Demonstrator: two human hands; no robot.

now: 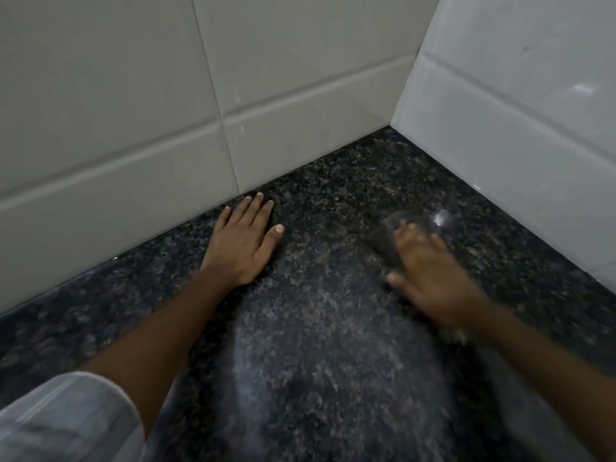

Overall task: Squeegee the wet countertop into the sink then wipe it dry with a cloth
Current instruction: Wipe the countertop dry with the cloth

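A dark speckled granite countertop [333, 181] runs into a corner of white tiled walls. My left hand [245, 238] lies flat on it, palm down with fingers spread, near the back wall, and holds nothing. My right hand [430, 275] is blurred with motion and presses on a dark cloth [386, 241] that shows under and ahead of the fingers. A paler smeared patch [320, 345] covers the countertop between my forearms. No sink or squeegee is in view.
White tiled walls stand at the back [133, 111] and at the right [520, 105], meeting in a corner [393, 125]. A pale sleeve [63, 421] shows at the lower left.
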